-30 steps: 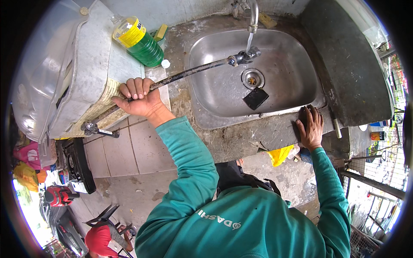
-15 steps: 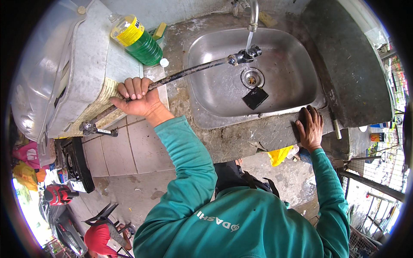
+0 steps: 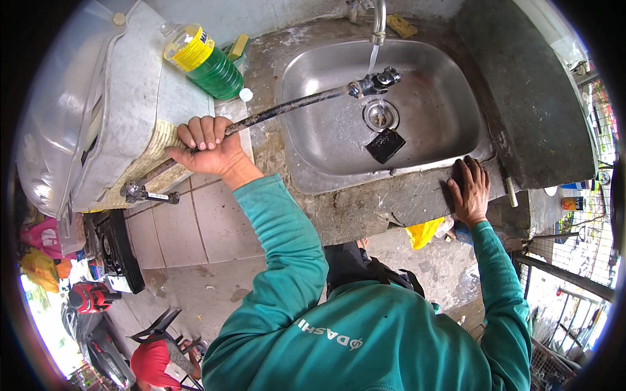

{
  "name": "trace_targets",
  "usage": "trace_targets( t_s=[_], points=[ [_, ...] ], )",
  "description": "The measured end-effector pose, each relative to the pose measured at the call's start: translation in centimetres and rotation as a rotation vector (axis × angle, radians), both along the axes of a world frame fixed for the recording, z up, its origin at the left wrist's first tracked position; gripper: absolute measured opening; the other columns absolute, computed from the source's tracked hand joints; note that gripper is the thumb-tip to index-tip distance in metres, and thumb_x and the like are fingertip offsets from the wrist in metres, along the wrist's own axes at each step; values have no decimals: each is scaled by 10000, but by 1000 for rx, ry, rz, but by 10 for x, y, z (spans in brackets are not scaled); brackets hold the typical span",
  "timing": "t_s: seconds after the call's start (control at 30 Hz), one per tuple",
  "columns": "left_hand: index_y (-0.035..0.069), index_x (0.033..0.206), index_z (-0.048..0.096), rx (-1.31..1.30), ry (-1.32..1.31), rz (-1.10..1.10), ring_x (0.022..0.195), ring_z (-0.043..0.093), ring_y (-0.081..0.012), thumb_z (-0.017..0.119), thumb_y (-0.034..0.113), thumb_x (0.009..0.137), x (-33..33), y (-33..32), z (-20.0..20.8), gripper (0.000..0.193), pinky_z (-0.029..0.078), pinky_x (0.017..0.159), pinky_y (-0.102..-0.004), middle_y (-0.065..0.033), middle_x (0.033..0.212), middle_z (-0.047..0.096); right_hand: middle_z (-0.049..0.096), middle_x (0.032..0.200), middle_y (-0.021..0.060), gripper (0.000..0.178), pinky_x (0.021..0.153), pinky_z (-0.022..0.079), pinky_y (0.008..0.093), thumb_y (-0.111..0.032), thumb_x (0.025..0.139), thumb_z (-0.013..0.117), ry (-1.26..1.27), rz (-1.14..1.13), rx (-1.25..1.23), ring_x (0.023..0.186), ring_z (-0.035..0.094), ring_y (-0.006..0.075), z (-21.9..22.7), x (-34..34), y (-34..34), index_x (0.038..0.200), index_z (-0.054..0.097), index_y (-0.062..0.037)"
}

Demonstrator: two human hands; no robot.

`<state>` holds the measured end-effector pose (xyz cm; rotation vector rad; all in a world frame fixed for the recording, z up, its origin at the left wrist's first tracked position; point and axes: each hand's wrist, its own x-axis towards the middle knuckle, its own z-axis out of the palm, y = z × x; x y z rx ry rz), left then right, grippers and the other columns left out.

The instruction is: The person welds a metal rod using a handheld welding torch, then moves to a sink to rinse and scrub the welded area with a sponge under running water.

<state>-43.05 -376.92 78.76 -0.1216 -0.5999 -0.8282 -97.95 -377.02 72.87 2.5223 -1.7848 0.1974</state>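
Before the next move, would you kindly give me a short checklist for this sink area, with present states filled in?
1. Left hand closed around the jointed rod: ok.
2. Rod's far end over the sink: ok.
3. Tap running: ok.
4. Drain opening not covered by the black square piece: ok.
5. Right hand on the rod: not ok; it rests on the counter.
6. Rod surface under the left palm: cannot tell.
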Motion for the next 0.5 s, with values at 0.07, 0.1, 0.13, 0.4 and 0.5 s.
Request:
trace_targets(
  t_s=[0.07, 0.1, 0.13, 0.4, 0.5],
  points=[
    [157, 647, 456, -19, 7, -21, 454, 370, -66, 560, 657, 928, 1, 1, 0, 583, 318, 443, -218, 50, 528, 399, 451, 1526, 198, 684, 1223, 192, 541, -538, 971, 507, -4, 1, -2, 1438, 370, 386, 0, 0, 0, 1461, 491, -61],
    [157, 648, 456, -21, 3, -20, 454, 370, -66, 560, 654, 930, 2, 1, 0, 581, 318, 443, -218, 49, 530, 401, 451, 1526, 198, 685, 1223, 192, 541, -539, 971, 505, -9, 2, -1, 1438, 370, 386, 0, 0, -1, 1461, 491, -61],
    [157, 648, 457, -24, -1, -21, 455, 371, -65, 560, 651, 932, 1, 1, 0, 578, 318, 443, -217, 49, 531, 402, 451, 1526, 198, 685, 1223, 192, 540, -541, 972, 503, -13, 2, 0, 1438, 370, 386, 0, 0, 0, 1461, 491, -61],
    [155, 651, 460, -33, -19, -6, 459, 381, -70, 551, 658, 937, 6, 2, -2, 586, 321, 444, -223, 43, 535, 410, 451, 1522, 204, 685, 1222, 194, 542, -539, 975, 495, 2, 10, -4, 1436, 371, 387, 0, -1, -1, 1461, 488, -55],
    [155, 648, 455, -47, 1, -17, 460, 379, -73, 556, 661, 933, 6, 4, -2, 590, 320, 444, -226, 42, 536, 407, 451, 1521, 204, 684, 1223, 193, 543, -534, 975, 497, 4, 10, -2, 1436, 370, 388, 0, -1, 0, 1461, 487, -52]
  ],
)
